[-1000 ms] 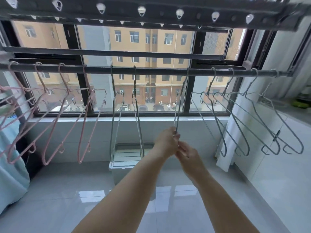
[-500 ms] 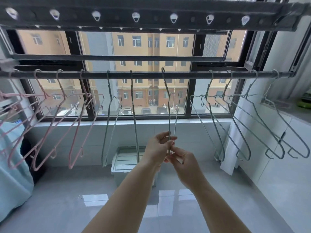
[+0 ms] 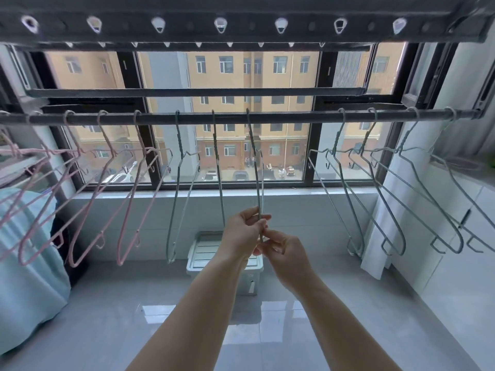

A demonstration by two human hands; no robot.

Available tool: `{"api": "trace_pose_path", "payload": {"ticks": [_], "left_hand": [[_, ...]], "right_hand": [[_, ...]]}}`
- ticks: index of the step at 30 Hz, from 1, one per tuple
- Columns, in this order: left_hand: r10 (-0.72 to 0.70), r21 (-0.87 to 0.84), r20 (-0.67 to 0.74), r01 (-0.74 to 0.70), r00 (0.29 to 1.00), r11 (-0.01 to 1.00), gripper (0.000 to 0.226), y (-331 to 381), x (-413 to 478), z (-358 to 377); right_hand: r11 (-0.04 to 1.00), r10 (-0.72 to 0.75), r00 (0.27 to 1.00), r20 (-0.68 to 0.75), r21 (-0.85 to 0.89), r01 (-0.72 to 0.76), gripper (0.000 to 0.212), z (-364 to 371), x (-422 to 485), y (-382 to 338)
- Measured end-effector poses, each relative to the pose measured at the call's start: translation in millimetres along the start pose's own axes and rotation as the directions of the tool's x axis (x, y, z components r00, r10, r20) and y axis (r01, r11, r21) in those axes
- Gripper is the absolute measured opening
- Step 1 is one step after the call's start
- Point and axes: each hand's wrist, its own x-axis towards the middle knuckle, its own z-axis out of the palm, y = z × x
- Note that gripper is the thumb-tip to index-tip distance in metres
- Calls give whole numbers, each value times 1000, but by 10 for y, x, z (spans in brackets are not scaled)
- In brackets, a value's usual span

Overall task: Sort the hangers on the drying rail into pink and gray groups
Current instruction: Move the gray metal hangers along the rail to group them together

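Hanger: thin gray wire hanger hooked on dark metal drying rail.
Hands: left hand and right hand pinch its bottom, probably to slide it.

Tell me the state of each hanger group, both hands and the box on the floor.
Held gray hanger: hooked on the rail, gripped low by both hands.
Left hand: fingers pinching its wire.
Right hand: fingers pinching just below.
Pink hangers: hanging grouped at the rail's left.
Other gray hangers: hanging, two mid-rail, rest at right.
Storage box: on floor, lid on.
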Motion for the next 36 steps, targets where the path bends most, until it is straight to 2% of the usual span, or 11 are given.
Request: {"api": "trace_pose_path", "payload": {"ticks": [5, 7, 9, 11, 13, 15, 18, 20, 24, 29, 36], "left_hand": [[-12, 35, -33, 13, 999, 999, 38, -37, -22, 3], [4, 54, -58, -1, 998, 999, 39, -60, -24, 27], [38, 124, -91, -27, 995, 992, 40, -74, -39, 60], [96, 249, -146, -57, 985, 967, 44, -100, -54, 106], [183, 406, -199, -89, 963, 910, 53, -137, -70, 197], [351, 556, -214, -182, 912, 811, 59, -145, -111, 360], [506, 598, -89, -361, 858, 716, 55, -138, -130, 725], [401, 596, 24, -335, 916, 730, 49, -138, -87, 1000], [114, 626, 148, -182, 982, 759, 48, -174, 42, 1446], [20, 364, 126, -65, 992, 929, 40, -194, 34, 1629], [48, 98, 76, -55, 996, 994, 39, -265, 26, 1432]], "right_hand": [[996, 55, 998, -43, 73, -52, 29, 64, -25, 82], [997, 65, 997, -44, 32, -63, 28, 39, -52, 70], [995, 61, 997, -56, -78, -65, 30, -71, -91, 57], [961, -34, 986, -164, -277, -13, 36, -271, -146, 38], [888, -190, 925, -328, -459, 19, 39, -536, -204, 3], [854, -228, 856, -463, -517, -52, 41, -833, -218, 18], [886, 49, 893, -448, -393, -246, 45, -1191, -182, 105], [891, 187, 919, -347, -335, -307, 36, -1322, -163, 184], [934, 167, 956, -240, -272, -231, 15, -1447, -156, 294], [973, 81, 983, -164, -199, -113, 22, -1538, -131, 343], [992, 14, 993, -115, -122, -28, 36, -1441, -103, 355]]}}
